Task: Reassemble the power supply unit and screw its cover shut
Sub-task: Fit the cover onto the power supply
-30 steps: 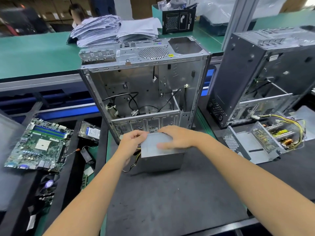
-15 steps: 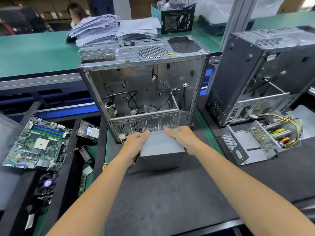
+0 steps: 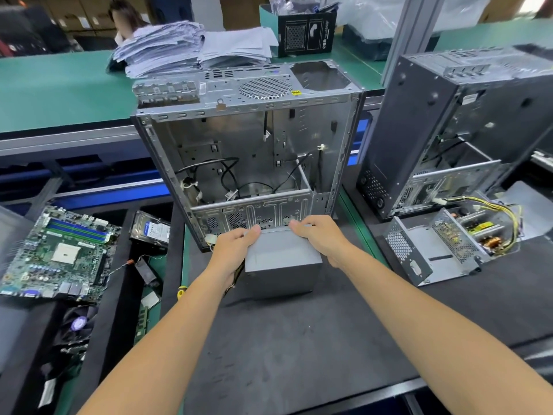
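far worker's face point(image 3: 119, 18) blurred — forearms cut off

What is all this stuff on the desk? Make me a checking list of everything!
Surface: black mat on a green bench.
Job's things: grey power supply box, cover on; no screws or screwdriver seen for sure.
Clutter: motherboard, hard drive, opened power supply, empty computer case, second case.
Hands: left hand and right hand grip the box's sides.
Cables: black wires in the empty case; yellow wires at right.
Surroundings: paper stacks, a person behind.
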Available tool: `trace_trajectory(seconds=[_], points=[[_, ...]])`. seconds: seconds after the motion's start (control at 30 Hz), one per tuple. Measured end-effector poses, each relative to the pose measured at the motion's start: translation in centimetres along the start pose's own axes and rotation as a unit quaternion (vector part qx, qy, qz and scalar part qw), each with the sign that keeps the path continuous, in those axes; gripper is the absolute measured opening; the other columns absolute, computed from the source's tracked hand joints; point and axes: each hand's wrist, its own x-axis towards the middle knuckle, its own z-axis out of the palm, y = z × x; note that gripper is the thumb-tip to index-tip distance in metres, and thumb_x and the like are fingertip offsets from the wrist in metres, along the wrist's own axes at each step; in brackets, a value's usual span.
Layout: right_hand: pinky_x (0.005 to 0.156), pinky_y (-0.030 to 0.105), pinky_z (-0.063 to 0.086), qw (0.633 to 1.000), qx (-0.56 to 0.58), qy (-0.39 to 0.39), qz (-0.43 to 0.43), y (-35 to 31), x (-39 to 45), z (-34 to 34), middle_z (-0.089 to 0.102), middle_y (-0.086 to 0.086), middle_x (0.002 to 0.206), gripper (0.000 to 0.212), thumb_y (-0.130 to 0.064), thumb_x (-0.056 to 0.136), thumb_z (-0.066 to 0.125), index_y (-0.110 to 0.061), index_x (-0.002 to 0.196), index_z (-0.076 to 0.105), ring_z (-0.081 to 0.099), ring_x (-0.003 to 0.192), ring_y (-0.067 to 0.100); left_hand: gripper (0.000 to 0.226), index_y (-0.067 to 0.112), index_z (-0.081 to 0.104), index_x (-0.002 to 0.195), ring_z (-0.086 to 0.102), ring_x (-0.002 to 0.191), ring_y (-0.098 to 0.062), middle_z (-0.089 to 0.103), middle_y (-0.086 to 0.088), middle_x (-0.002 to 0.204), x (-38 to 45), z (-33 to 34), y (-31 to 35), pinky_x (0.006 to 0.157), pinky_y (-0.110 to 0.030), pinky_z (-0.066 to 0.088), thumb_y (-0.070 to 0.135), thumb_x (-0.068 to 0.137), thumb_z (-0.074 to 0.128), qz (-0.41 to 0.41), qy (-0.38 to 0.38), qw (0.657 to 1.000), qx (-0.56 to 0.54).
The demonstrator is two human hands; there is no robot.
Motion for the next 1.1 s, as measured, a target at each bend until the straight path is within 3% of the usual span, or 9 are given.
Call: trace_trajectory(seconds=[0.1, 0.2, 0.33, 0.47, 0.63, 0.77, 0.83, 0.93, 1.1], points=[[0.071, 0.031, 0.041, 0.98, -0.173, -0.028, -0.092, -1.3, -0.3, -0.8, 0.06, 0.001, 0.083, 0.049, -0.051, 0.087, 0.061, -0.002, 0.087, 0.065, 0.055, 0.083, 0.018, 0.047, 0.006, 0.05, 0.064, 0.041, 0.057, -0.014, 0.046, -0.002, 0.06, 0.2, -0.1, 0.1, 0.057, -0.028, 0.03, 0.044, 0.09, 0.059, 0.103, 0.029, 0.986, 0.129], [0.093, 0.035, 0.041, 0.88, -0.41, -0.184, -0.155, -3.9, -0.9, -0.8, 0.049, -0.002, 0.116, 0.072, -0.061, 0.066, 0.074, -0.021, 0.123, 0.054, 0.045, 0.109, 0.016, 0.02, 0.024, 0.065, 0.08, 0.052, 0.072, -0.002, 0.059, 0.017, 0.074, 0.4, -0.7, 1.2, 0.066, -0.016, 0.039, 0.043, 0.082, 0.067, 0.194, 0.006, 0.938, 0.288], [0.105, 0.04, 0.032, 0.788, -0.551, -0.21, -0.176, -4.9, -1.6, 0.4, 0.051, -0.001, 0.12, 0.093, -0.058, 0.05, 0.084, -0.018, 0.122, 0.04, 0.048, 0.113, 0.021, 0.105, 0.037, 0.038, 0.133, 0.041, 0.109, -0.004, 0.045, 0.019, 0.117, 0.4, -1.2, 2.1, 0.094, -0.028, 0.034, 0.069, 0.04, 0.078, 0.181, -0.188, 0.851, 0.455], [0.079, 0.036, 0.047, 0.778, -0.568, -0.174, -0.202, -4.8, -1.4, 0.5, 0.058, 0.0, 0.109, 0.08, -0.051, 0.052, 0.085, -0.018, 0.111, 0.042, 0.058, 0.097, 0.024, 0.103, 0.027, 0.041, 0.126, 0.045, 0.103, -0.012, 0.047, 0.013, 0.109, 0.6, -1.1, 2.1, 0.088, -0.031, 0.031, 0.071, 0.04, 0.076, 0.233, -0.137, 0.784, 0.559], [0.071, 0.035, 0.049, 0.786, -0.558, -0.17, -0.205, -4.7, -0.8, 0.3, 0.058, -0.003, 0.102, 0.078, -0.05, 0.051, 0.085, -0.02, 0.109, 0.043, 0.059, 0.089, 0.022, 0.091, 0.028, 0.046, 0.118, 0.048, 0.095, -0.009, 0.05, 0.014, 0.105, 0.7, -1.1, 2.4, 0.079, -0.028, 0.042, 0.065, 0.041, 0.08, 0.211, -0.151, 0.814, 0.521], [0.07, 0.029, 0.036, 0.821, -0.492, -0.224, -0.181, -4.3, -0.8, -0.2, 0.045, -0.013, 0.094, 0.073, -0.055, 0.055, 0.083, -0.026, 0.103, 0.038, 0.045, 0.083, 0.008, 0.048, 0.029, 0.052, 0.12, 0.056, 0.109, -0.009, 0.058, 0.014, 0.116, 1.0, -3.3, 2.1, 0.09, -0.024, 0.046, 0.042, 0.077, 0.07, 0.113, -0.163, 0.951, 0.236], [0.08, 0.027, 0.039, 0.881, -0.382, -0.225, -0.164, -3.8, -0.6, -0.9, 0.052, -0.014, 0.107, 0.058, -0.056, 0.071, 0.073, -0.026, 0.113, 0.047, 0.049, 0.093, 0.005, 0.022, 0.026, 0.062, 0.113, 0.059, 0.11, -0.015, 0.066, 0.005, 0.114, 1.2, -4.4, 1.3, 0.099, -0.035, 0.045, 0.021, 0.093, 0.059, 0.103, -0.112, 0.973, 0.175], [0.098, 0.035, 0.042, 0.995, -0.03, -0.093, -0.033, -3.0, 0.1, -1.4, 0.064, -0.002, 0.117, 0.036, -0.05, 0.093, 0.05, -0.021, 0.112, 0.06, 0.057, 0.107, 0.013, 0.021, 0.018, 0.068, 0.108, 0.064, 0.1, -0.02, 0.071, -0.008, 0.107, 0.9, -4.3, -0.1, 0.092, -0.033, 0.051, 0.008, 0.095, 0.054, 0.062, -0.086, 0.99, 0.097], [0.1, 0.045, 0.044, 0.986, 0.135, -0.023, 0.09, -1.7, 1.0, 0.5, 0.07, 0.007, 0.095, 0.039, -0.045, 0.096, 0.048, -0.013, 0.09, 0.067, 0.061, 0.103, 0.031, 0.018, 0.003, 0.069, 0.1, 0.067, 0.067, -0.01, 0.074, -0.007, 0.083, 1.1, -3.0, -0.3, 0.064, -0.017, 0.052, -0.001, 0.094, 0.053, 0.009, -0.055, 0.998, -0.025]])
